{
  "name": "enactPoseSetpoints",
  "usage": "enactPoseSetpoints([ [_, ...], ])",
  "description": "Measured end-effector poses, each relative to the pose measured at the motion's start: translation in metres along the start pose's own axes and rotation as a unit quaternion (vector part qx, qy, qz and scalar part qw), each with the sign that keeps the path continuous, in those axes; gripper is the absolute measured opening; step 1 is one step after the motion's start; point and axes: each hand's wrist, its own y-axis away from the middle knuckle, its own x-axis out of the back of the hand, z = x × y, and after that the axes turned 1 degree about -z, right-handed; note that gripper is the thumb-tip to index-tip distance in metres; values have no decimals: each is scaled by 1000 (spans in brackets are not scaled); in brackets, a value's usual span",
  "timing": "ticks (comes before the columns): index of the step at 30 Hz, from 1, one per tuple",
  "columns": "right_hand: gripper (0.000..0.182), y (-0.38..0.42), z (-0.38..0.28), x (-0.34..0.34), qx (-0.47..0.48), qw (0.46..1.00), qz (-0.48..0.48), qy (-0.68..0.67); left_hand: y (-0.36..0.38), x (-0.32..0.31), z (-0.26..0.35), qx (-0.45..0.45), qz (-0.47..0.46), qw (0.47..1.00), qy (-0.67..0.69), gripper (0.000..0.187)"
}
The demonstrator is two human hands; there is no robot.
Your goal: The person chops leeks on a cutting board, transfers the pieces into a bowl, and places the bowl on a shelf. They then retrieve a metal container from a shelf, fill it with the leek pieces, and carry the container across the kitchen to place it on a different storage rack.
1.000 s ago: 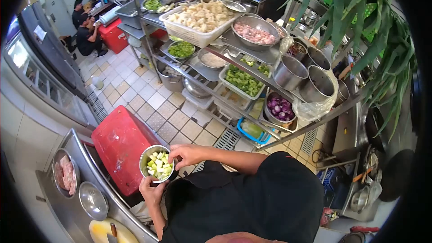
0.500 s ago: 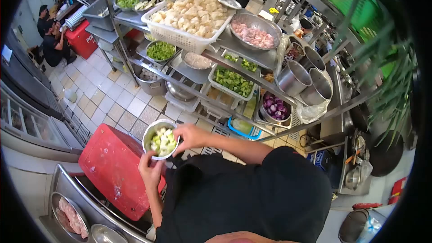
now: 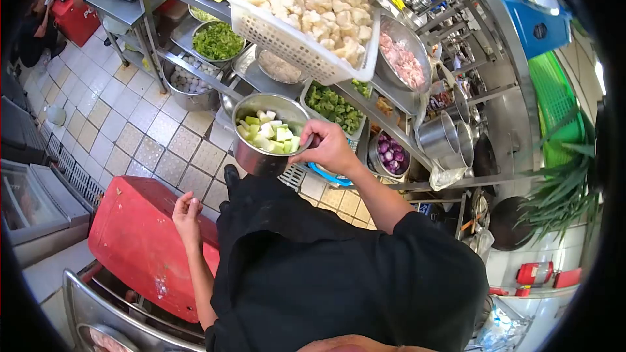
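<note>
My right hand (image 3: 328,148) grips the rim and side of a round metal pot (image 3: 263,160). Inside the pot lie pale green and white vegetable chunks (image 3: 268,133). It is held in the air in front of my body, close to the shelf rack. My left hand (image 3: 188,213) is off the pot, held over a large red bin lid or box (image 3: 147,241), with its fingers loosely bent and nothing in them.
A white perforated basket (image 3: 297,45) of pale battered-looking pieces stands on the metal rack's top. Lower shelves hold broccoli (image 3: 334,107), chopped greens (image 3: 218,40) and purple onions (image 3: 391,154). Long green leaves (image 3: 567,182) hang at right. A person (image 3: 32,32) crouches at far left.
My left hand has let go of the pot and moved down-left. My right hand has carried the pot up and right, nearer the rack, and the view has turned and come closer.
</note>
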Motion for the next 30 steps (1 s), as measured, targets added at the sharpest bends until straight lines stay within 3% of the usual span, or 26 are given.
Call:
enactPoseSetpoints([
  [6, 38, -74, -58, 9, 65, 996, -34, 52, -64, 51, -32, 25, 48, 993, -101, 22],
  [10, 41, -104, -127, 19, 15, 999, -51, 8, -101, 84, -39, -1, 71, 983, -170, 21],
  [11, 40, -108, -147, 25, 49, 998, -39, 29, -116, 100, -53, -8, 69, 978, -195, 21],
  [12, 42, -111, -161, 34, 80, 995, -34, 54, -128, 111, -52, 49, 48, 974, -217, 21],
  [13, 42, -113, -174, 45, 109, 992, -36, 52, -134, 117, -56, 10, 33, 970, -241, 21],
  [15, 47, -105, -215, 58, 151, 988, -3, -35, -149, 137, -60, 14, -19, 957, -289, 20],
  [16, 49, -103, -234, 72, 224, 974, 7, 43, -159, 151, -63, 34, -43, 950, -309, 19],
  [18, 50, -90, -279, 82, 228, 971, 72, 24, -184, 179, -69, 79, -89, 934, -336, 18],
  [20, 50, -93, -318, 95, 305, 946, 109, 29, -209, 214, -68, 144, -100, 921, -347, 18],
  [23, 37, -105, -372, 116, 341, 927, 141, 75, -247, 266, -58, 230, -75, 907, -344, 16],
  [24, 34, -111, -396, 119, 313, 942, 110, 53, -260, 280, -52, 248, -64, 905, -340, 16],
  [25, 55, -122, -414, 113, 309, 917, 202, 148, -273, 291, -46, 261, -55, 904, -335, 16],
  [26, 55, -144, -419, 144, 345, 887, 245, 184, -281, 298, -37, 269, -46, 904, -329, 16],
  [27, 39, -155, -445, 123, 282, 880, 314, 218, -293, 302, -29, 269, -45, 905, -326, 15],
  [28, 35, -171, -463, 119, 263, 877, 333, 228, -304, 303, -21, 272, -46, 907, -317, 15],
  [29, 34, -192, -474, 122, 258, 906, 280, 183, -316, 306, -20, 272, -48, 910, -308, 15],
  [30, 37, -212, -484, 113, 257, 887, 346, 167, -325, 308, -17, 267, -52, 916, -293, 15],
])
